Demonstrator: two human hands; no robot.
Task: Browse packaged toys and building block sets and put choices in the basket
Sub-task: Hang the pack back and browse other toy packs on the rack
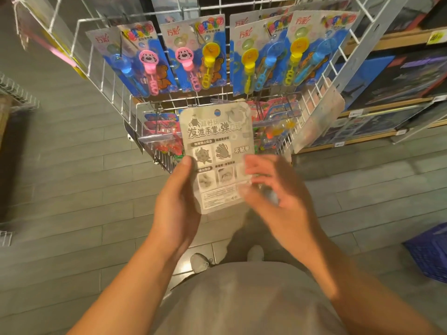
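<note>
Left hand (177,204) grips the grey printed toy blister card (217,157) by its left edge, long axis upright, blurred right hand (278,189) at its right edge, grip unclear, blue plastic basket (429,252) low right, wire rack (217,100) behind.

Both forearms extend forward, bare, converging at centre. Left hand (177,201): palm turned inward, thumb up, fingers curled in a grip. Right hand (278,189): motion-blurred, fingers loosely spread, grip state not determinable.
</note>
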